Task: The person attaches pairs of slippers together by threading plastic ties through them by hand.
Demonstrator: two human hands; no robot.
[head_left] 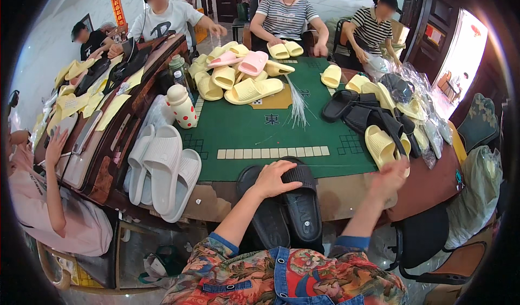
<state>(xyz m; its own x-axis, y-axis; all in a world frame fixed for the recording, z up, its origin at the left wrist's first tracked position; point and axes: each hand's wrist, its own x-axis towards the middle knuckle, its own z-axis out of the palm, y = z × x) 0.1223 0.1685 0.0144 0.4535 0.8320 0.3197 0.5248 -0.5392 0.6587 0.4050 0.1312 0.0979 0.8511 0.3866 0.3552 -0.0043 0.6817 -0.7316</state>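
Note:
My left hand (275,178) rests flat on a pair of black slide sandals (300,210) lying at the near edge of the green table (254,134). My right hand (391,176) is blurred, reaching over a pale yellow sandal (379,145) at the table's right edge; whether it grips anything is unclear. Black sandals (352,110) and more yellow ones are heaped just beyond that hand.
White sandals (162,169) lie at the near left. Yellow and pink sandals (238,75) are piled at the far side beside a white dotted bottle (181,106). Three people sit across the table, another person at my left. Clear bags (428,126) line the right edge.

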